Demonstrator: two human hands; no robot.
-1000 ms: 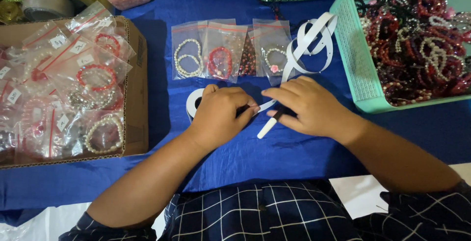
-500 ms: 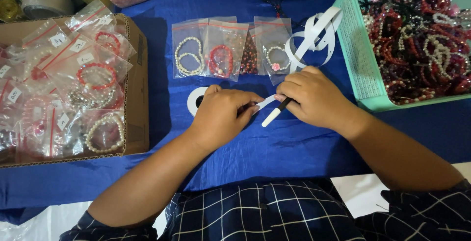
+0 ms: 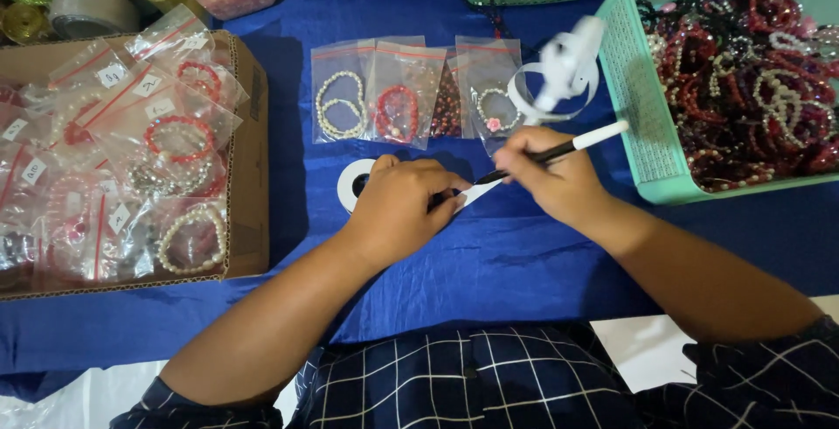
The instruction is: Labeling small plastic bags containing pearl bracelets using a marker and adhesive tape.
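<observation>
Our right hand (image 3: 551, 180) grips a pen (image 3: 559, 149), tip on a white label (image 3: 479, 191) that our left hand (image 3: 402, 206) pinches; bagged bracelets (image 3: 384, 88) lie at twelve o'clock.

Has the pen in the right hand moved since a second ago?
Yes. The pen was low, by the label strip; now its white end is raised toward the green basket, its tip on the strip.

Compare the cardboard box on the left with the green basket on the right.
The cardboard box is brown with solid walls; the green basket is mint plastic with perforated walls. The cardboard box holds bracelets sealed in clear bags with small labels; the green basket holds loose bead bracelets in a tangled heap. Both sit on the blue cloth.
</observation>
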